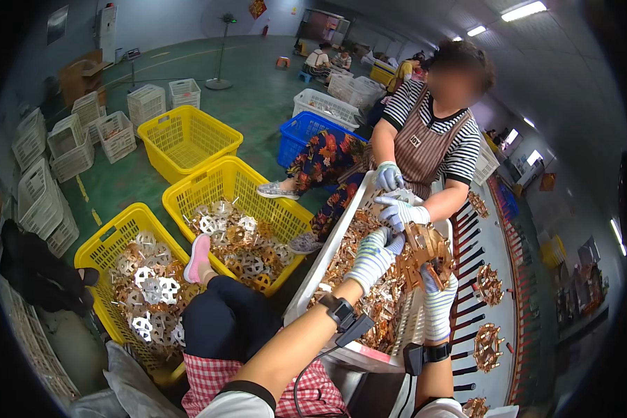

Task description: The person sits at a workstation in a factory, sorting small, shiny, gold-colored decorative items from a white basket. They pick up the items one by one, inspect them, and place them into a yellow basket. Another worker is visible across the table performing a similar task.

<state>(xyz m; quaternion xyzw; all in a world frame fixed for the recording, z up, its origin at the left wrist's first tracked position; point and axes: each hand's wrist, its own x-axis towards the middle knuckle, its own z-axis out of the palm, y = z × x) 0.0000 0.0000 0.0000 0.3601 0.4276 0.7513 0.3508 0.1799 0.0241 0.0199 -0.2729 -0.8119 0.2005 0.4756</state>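
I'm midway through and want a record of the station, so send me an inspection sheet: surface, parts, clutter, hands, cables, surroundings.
Surface: grey tray, heaped with small copper-coloured pieces.
Parts: a larger copper-coloured part is held above the tray.
Clutter: yellow baskets stand at left; two hold round metal parts.
Hands: both in striped gloves. Right hand grips the larger part; left hand is at its left side, grip unclear.
Cables: a black cable hangs by the left forearm, another by the right.
Surroundings: co-worker across the tray, gloved hands close by; white crates on the green floor.
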